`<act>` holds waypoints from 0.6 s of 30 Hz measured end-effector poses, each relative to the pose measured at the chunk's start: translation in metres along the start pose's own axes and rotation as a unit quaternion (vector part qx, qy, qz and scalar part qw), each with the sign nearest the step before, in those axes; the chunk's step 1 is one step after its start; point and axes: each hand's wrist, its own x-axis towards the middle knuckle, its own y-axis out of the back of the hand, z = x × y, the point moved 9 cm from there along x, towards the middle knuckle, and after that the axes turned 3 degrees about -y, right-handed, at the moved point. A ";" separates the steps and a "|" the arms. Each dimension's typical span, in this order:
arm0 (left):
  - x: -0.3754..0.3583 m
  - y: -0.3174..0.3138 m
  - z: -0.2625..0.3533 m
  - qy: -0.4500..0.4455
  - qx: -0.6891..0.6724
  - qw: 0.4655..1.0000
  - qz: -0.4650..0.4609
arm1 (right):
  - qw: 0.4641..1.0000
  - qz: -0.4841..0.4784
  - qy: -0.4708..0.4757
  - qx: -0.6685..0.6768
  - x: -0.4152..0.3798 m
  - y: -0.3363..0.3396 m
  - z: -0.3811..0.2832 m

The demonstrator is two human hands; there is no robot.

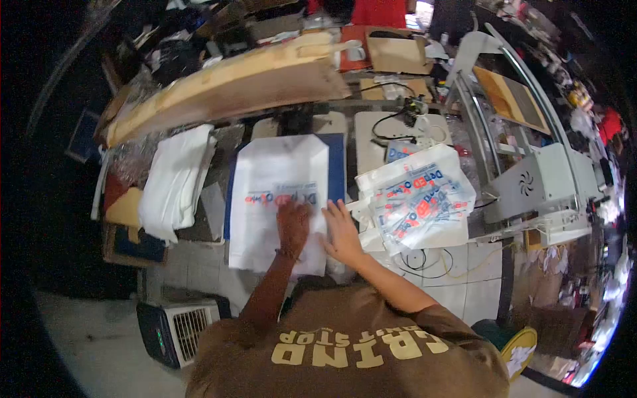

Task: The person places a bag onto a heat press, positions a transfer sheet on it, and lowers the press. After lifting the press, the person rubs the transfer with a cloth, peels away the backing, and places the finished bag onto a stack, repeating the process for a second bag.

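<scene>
A white sheet with cut top corners [282, 162] lies on a dark blue board [337, 156] in front of me. Blue and red lettering [269, 198] runs across its middle. My left hand [294, 229] is over this lettering, its fingers smeared by motion, so their grip cannot be made out. My right hand [342, 233] rests by the sheet's right edge with the fingers apart and holds nothing. Just to its right, a loose pile of whitish film sheets [421, 199] carries similar blue and red print.
Folded white cloth [174, 179] is stacked at the left. Behind the board lies a long cardboard-wrapped piece [232, 86]. A grey machine with a fan vent [531, 182] and metal rails stands at right. Cables [391, 126] lie at the back, and a heater-like box [182, 331] sits on the floor.
</scene>
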 end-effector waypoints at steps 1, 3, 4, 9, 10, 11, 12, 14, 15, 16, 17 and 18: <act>-0.002 -0.017 -0.004 0.022 -0.052 0.998 -0.033 | 1.000 -0.007 0.000 -0.005 0.000 0.000 0.003; -0.031 -0.070 -0.051 0.052 -0.007 0.996 -0.070 | 0.998 -0.036 -0.023 -0.042 -0.002 -0.004 0.006; -0.024 -0.026 -0.082 0.155 -0.089 0.983 0.042 | 0.997 -0.045 -0.026 -0.051 -0.001 -0.005 0.007; 0.015 -0.017 -0.139 0.146 -0.030 0.987 0.058 | 0.997 -0.035 -0.020 -0.069 -0.003 -0.012 0.012; 0.023 -0.029 -0.129 0.122 -0.031 0.991 0.055 | 0.998 -0.028 -0.013 -0.060 -0.004 -0.011 0.010; 0.030 -0.044 -0.097 0.142 -0.078 0.986 0.032 | 0.999 -0.021 -0.005 -0.049 -0.004 -0.010 0.008; 0.044 -0.034 -0.047 0.131 -0.080 0.987 0.050 | 0.999 -0.009 0.004 -0.049 -0.004 -0.009 0.008; 0.061 -0.023 0.027 0.044 -0.111 0.992 0.043 | 1.000 0.007 0.006 -0.030 -0.007 -0.019 0.017; 0.067 -0.023 0.036 0.113 -0.166 0.979 -0.022 | 1.000 0.017 0.014 -0.012 -0.008 -0.019 0.021; 0.058 -0.035 0.022 0.112 -0.167 0.979 -0.021 | 1.000 0.018 0.014 -0.014 -0.008 -0.014 0.019; 0.034 -0.050 -0.019 0.131 -0.197 0.971 0.018 | 1.000 0.008 0.003 -0.019 -0.007 -0.009 0.014; 0.015 -0.053 -0.057 0.148 -0.226 0.961 0.055 | 1.000 -0.001 -0.009 -0.023 -0.007 -0.008 0.010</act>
